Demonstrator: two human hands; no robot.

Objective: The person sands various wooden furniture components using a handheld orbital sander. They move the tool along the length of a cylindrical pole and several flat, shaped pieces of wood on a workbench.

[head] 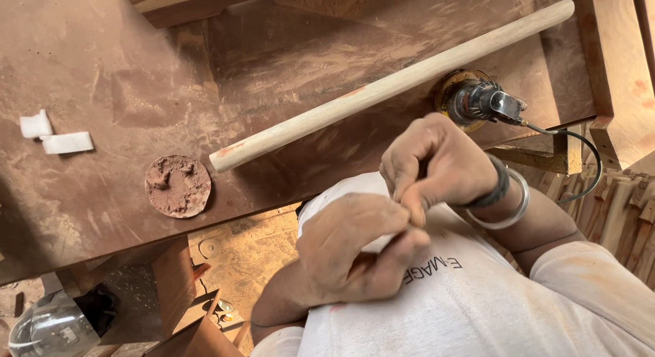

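Both hands closed on small white piece (377, 244), held at chest

Left hand (355, 251) clenched around piece; right hand (437, 166) pinched its upper edge with fingertips. Lay nearby on dusty workbench (102, 77): wooden dowel (392, 85), power sander (477, 101), worn sanding disc (178, 186)

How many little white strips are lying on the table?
2. One strip lies near the table's left edge; the other strip sits just right of and below it. More may be hidden in the hands.

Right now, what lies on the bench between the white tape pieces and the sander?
In the head view, the round worn disc and wooden rod lie between white tape pieces and sander.
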